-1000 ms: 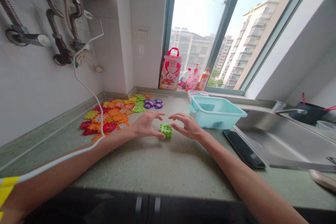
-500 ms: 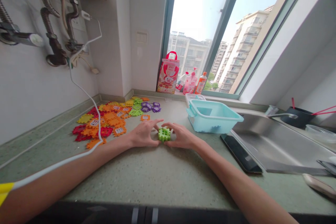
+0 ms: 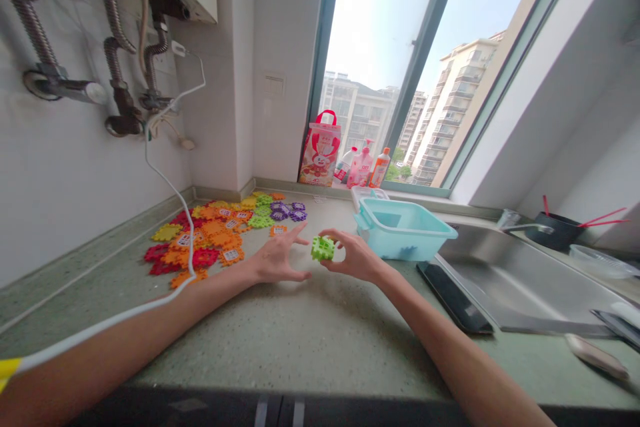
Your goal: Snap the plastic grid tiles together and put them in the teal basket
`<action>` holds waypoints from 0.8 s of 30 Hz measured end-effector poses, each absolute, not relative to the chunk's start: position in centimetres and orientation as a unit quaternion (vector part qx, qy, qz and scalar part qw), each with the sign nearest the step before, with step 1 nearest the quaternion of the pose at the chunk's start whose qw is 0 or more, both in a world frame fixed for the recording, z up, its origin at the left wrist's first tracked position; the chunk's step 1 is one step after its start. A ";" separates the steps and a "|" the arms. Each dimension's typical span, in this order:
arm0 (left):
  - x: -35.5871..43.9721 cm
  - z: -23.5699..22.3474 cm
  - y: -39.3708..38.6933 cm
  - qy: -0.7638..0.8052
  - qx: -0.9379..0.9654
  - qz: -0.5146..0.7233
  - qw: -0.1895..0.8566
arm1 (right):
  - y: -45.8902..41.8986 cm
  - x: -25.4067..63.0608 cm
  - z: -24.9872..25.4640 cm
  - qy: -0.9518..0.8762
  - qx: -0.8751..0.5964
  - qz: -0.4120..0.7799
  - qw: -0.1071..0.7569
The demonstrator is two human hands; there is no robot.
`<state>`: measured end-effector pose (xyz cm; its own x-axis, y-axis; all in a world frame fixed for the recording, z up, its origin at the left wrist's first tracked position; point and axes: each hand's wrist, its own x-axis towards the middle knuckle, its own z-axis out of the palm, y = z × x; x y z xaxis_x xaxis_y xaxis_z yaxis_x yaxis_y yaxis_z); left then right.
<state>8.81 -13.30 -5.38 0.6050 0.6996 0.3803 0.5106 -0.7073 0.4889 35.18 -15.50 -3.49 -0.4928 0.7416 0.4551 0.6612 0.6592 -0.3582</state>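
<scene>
Between the thumb and fingers of my right hand is a small green cube built of interlocking puzzle pieces, tilted and held over the counter. My left hand is just left of it, thumb and fingers spread wide, apart from the cube. Behind and to the left of my left hand lies a spread of flat interlocking pieces: orange ones, red ones, yellow ones, green ones and purple ones. Some carry printed white patches.
A light blue plastic tub stands right of my hands, beside a steel sink. A black phone lies at the sink's edge. A white cable hangs across the left side. Bottles and a red bag stand by the window.
My left hand has let go of the cube and opened beside it. My right hand has raised and turned the cube slightly to the right. The camera view has shifted a little.
</scene>
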 end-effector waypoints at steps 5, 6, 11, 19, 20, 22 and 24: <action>8.7 -5.8 -12.9 0.371 0.891 0.211 0.157 | -15.5 35.9 -2.3 -0.833 -0.460 0.064 0.301; 8.7 -5.9 -12.9 0.372 0.892 0.207 0.155 | -15.6 35.9 -2.0 -0.825 -0.471 0.068 0.303; 8.7 -5.7 -13.0 0.370 0.895 0.196 0.152 | -16.1 36.2 -0.7 -0.804 -0.485 0.104 0.326; 8.5 -6.0 -12.8 0.356 0.901 0.204 0.143 | -16.6 38.5 1.8 -0.792 -0.520 0.006 0.320; 8.5 -6.0 -12.8 0.354 0.901 0.206 0.142 | -16.6 38.7 2.0 -0.788 -0.526 -0.003 0.321; 8.5 -6.2 -12.7 0.351 0.902 0.209 0.140 | -16.6 39.0 2.3 -0.780 -0.534 -0.020 0.325; 8.4 -6.2 -12.6 0.348 0.903 0.212 0.138 | -16.6 39.1 2.5 -0.773 -0.540 -0.033 0.331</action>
<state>8.44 -12.60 -6.22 0.6685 0.6864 0.2863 0.5698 -0.7201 0.3960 39.14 -16.61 2.50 -0.1978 0.8134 0.5471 0.8566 0.4148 -0.3069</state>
